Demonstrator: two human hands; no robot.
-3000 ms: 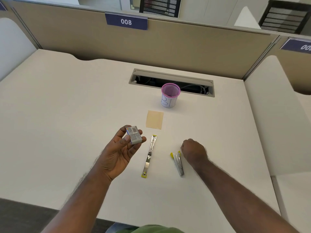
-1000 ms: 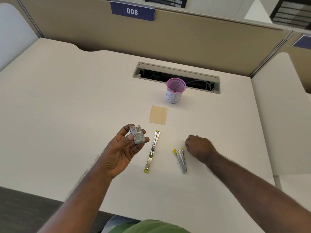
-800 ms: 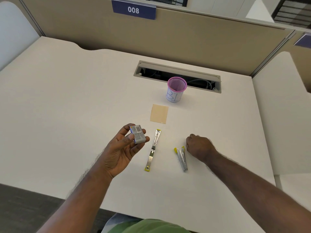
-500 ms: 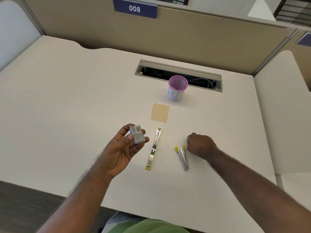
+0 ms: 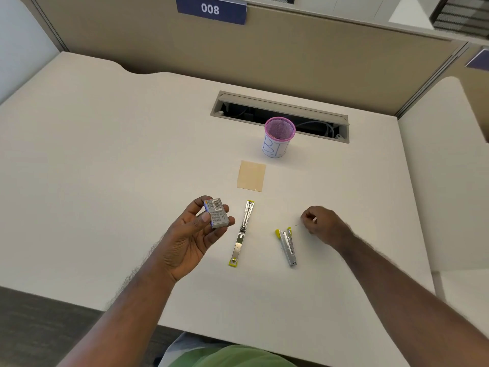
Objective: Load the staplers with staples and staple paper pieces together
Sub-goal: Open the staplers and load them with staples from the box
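My left hand (image 5: 189, 235) is raised palm-up over the desk and grips a small grey staple box (image 5: 217, 213) with a barcode label. Right of it, a silver stapler with yellow ends (image 5: 243, 231) lies flat on the desk, opened out full length. A second, smaller silver and yellow stapler (image 5: 288, 246) lies further right, and a few loose staples (image 5: 297, 225) lie around it. My right hand (image 5: 321, 225) hovers just right of that stapler, knuckles up and fingers curled, pinching a small pale sliver that looks like staples. A tan square of paper (image 5: 251, 176) lies beyond the open stapler.
A pink mesh cup with a white label (image 5: 279, 137) stands behind the paper, in front of an open cable slot (image 5: 280, 104) in the cream desk (image 5: 105, 154). Tan partition walls close off the back and right. The desk's front edge is near my body.
My right hand has moved slightly right, away from the smaller stapler. My left hand still holds the staple box in the same place. The camera has tilted down a little.
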